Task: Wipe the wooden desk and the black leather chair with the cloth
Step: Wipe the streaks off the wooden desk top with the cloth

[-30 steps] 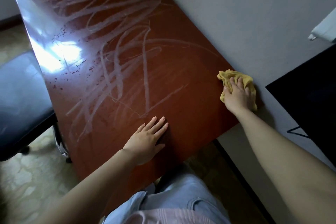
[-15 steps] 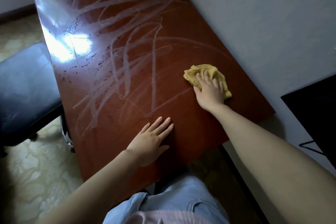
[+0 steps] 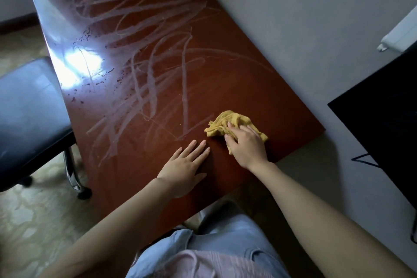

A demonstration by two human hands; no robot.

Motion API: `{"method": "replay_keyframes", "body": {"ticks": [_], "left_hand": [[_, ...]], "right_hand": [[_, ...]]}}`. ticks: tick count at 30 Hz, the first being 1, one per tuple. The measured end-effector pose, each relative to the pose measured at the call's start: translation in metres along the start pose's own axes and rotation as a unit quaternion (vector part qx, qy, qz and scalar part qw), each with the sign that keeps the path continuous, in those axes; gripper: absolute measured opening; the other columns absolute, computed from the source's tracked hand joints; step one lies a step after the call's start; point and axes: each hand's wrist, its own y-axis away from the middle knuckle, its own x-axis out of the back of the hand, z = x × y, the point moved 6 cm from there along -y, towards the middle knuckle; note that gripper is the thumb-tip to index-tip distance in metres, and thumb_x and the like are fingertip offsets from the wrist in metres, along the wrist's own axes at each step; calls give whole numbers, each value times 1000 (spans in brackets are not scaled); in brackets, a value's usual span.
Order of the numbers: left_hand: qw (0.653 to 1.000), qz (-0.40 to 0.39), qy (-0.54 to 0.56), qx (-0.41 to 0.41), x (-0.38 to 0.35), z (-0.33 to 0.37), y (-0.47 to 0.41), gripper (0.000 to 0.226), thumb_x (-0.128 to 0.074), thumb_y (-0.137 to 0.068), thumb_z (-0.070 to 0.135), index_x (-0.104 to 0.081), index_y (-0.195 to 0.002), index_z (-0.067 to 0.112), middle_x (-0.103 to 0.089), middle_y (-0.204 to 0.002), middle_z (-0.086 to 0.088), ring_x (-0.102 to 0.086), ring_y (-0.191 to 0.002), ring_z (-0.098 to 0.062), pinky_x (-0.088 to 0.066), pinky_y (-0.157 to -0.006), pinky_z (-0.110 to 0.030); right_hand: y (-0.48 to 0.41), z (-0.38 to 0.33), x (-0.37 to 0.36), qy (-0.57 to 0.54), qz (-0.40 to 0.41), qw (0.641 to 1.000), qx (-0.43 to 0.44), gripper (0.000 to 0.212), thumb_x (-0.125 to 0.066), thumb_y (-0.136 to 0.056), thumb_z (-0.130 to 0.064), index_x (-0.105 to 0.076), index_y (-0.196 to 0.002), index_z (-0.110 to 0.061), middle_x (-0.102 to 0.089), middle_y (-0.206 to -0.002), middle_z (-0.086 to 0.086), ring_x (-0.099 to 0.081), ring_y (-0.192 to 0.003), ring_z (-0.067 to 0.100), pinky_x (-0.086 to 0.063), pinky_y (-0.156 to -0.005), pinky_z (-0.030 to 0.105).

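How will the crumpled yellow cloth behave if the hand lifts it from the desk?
The crumpled yellow cloth is probably floppy: it lies bunched in soft folds under the right hand. It likely weighs little and should slide easily on the glossy wooden desk.

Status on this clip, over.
Left hand flat on desk. Right hand holds yellow cloth against desk. Chair aside, no hand on it. Nothing blocks the cloth.

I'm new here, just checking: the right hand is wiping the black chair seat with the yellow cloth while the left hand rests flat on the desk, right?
Not quite. In the head view the right hand holds the yellow cloth on the wooden desk, not the black chair seat, which stands untouched beside it. The left hand does rest flat on the desk.
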Motion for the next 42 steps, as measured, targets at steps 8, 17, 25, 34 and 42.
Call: {"method": "replay_keyframes", "body": {"ticks": [8,17,25,34,42], "left_hand": [[1000,-13,-1,1,3,1,0,66,-30,-101,47,8,-152,29,17,-159,8,17,-146,-15,2,-119,-36],[998,38,35,22,4,-13,19,67,-32,-100,47,6,-152,28,17,-158,9,16,-146,-15,5,-118,-33],[940,146,74,301,-20,-77,86,120,-52,-74,75,18,-150,15,28,-155,-4,24,-143,-22,7,-117,-45],[800,133,287,510,-52,-100,127,159,-76,-42,74,23,-146,6,22,-155,-23,13,-145,-37,-9,-113,-60],[793,137,324,497,-58,-102,123,156,-77,-42,73,29,-145,20,26,-154,-20,15,-145,-36,-13,-112,-60]], "right_hand": [[41,38,22,45,12,999,-8,39,-49,-96,-29,-52,-134,-20,-48,-141,-2,-38,-132,19,-33,-103,33],[-43,60,42,131,-30,986,-97,49,-30,-100,-41,-31,-146,-25,-22,-156,0,-25,-139,27,-32,-108,47],[-101,22,26,180,-66,976,-102,53,-25,-102,-37,-15,-150,-17,-4,-159,9,-19,-139,38,-15,-115,48],[-69,-47,-28,200,-55,977,51,54,-34,-99,-38,-22,-149,-23,-14,-158,3,-24,-138,30,-14,-115,42],[-3,-79,-68,151,-54,973,166,51,-42,-97,-37,-32,-146,-26,-24,-155,-3,-27,-139,21,-6,-117,36]]}}
